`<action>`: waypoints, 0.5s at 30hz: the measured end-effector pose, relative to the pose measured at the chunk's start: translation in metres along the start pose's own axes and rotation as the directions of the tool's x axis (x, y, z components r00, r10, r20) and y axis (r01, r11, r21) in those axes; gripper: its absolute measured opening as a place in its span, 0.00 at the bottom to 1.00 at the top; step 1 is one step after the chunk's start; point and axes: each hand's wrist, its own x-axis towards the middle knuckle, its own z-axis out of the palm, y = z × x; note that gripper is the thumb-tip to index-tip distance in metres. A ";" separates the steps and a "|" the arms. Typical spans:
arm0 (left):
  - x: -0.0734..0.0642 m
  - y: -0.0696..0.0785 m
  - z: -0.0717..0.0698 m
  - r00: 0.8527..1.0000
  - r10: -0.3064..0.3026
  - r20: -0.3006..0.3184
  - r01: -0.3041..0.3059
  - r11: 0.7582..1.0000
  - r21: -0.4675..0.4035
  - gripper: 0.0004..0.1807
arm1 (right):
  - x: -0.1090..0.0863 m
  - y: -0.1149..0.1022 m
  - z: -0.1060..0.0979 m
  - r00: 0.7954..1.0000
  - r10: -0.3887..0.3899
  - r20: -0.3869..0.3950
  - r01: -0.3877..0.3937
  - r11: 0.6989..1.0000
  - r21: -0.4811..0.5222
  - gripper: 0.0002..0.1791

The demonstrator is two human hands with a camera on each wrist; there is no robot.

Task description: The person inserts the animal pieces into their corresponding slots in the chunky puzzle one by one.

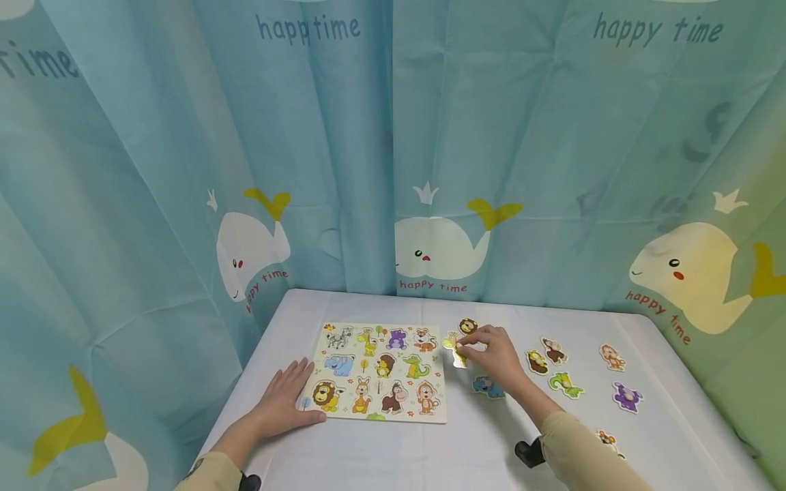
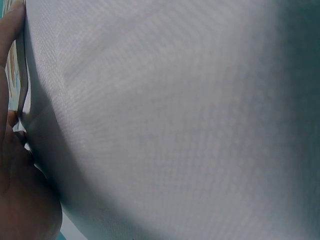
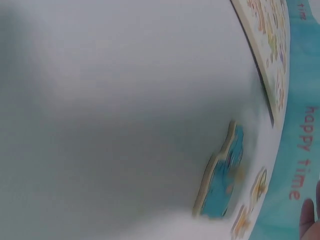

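A flat animal puzzle board (image 1: pixel 381 402), printed with rows of cartoon animals, lies on the white table. My left hand (image 1: pixel 284 397) rests at its left edge, fingers extended and thumb along the front-left corner. To the right of the board, my right hand (image 1: pixel 496 354) pinches a giraffe puzzle piece (image 1: pixel 453 349) between thumb and fingertips. Just beyond that hand lies a lion piece (image 1: pixel 468 326). A blue elephant piece (image 1: pixel 488 387) sits below the hand, and the right wrist view shows this elephant piece (image 3: pixel 220 175) close up. Only part of the left hand (image 2: pixel 25 190) appears in its wrist view.
Farther right are loose pieces: a hedgehog (image 1: pixel 537 363), a gorilla (image 1: pixel 553 350), a green crocodile (image 1: pixel 565 385), a monkey (image 1: pixel 613 357) and a purple hippo (image 1: pixel 627 397). The right sleeve partly hides a tiger piece (image 1: pixel 608 440). A blue whale-print curtain (image 1: pixel 356 239) hangs behind the table.
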 end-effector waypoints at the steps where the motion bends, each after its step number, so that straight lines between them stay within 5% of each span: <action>1: 0.000 -0.001 0.000 1.000 -0.001 -0.001 0.001 1.000 0.001 0.66 | 0.002 -0.002 0.003 1.000 -0.004 -0.005 0.004 1.000 -0.003 0.06; 15: 0.002 -0.002 0.000 1.000 -0.011 0.011 0.011 1.000 0.011 0.66 | 0.028 -0.030 0.044 0.999 -0.006 -0.044 0.004 0.999 -0.039 0.07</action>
